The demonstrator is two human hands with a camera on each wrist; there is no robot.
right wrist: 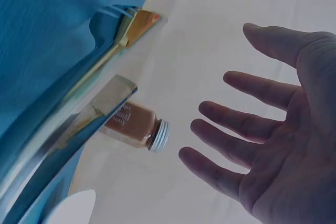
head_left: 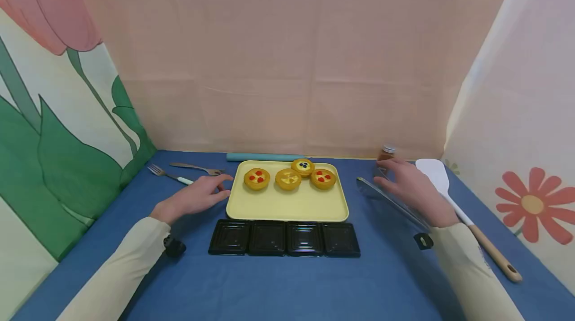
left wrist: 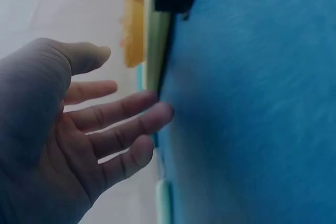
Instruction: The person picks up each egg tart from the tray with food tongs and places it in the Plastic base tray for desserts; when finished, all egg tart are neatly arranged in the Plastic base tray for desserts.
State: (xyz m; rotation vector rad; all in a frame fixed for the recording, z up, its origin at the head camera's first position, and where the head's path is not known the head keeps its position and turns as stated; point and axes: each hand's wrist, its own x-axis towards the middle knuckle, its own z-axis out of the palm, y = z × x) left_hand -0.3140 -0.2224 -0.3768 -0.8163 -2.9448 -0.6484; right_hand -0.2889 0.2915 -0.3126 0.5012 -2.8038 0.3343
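Observation:
My left hand is held at the left edge of a pale yellow tray, fingers relaxed and holding nothing; whether it touches the rim I cannot tell. Several small tarts sit toward the tray's back, two topped with red pieces and one with dark dots. My right hand hovers above metal tongs. In the right wrist view its fingers are spread, apart from the tongs. Behind them stands a brown jar with a silver lid.
A black plastic tray with several square compartments lies in front of the yellow tray. Two forks, one with a pale handle, lie at left. A white spatula with a wooden handle lies at right. Behind the yellow tray is a teal rod.

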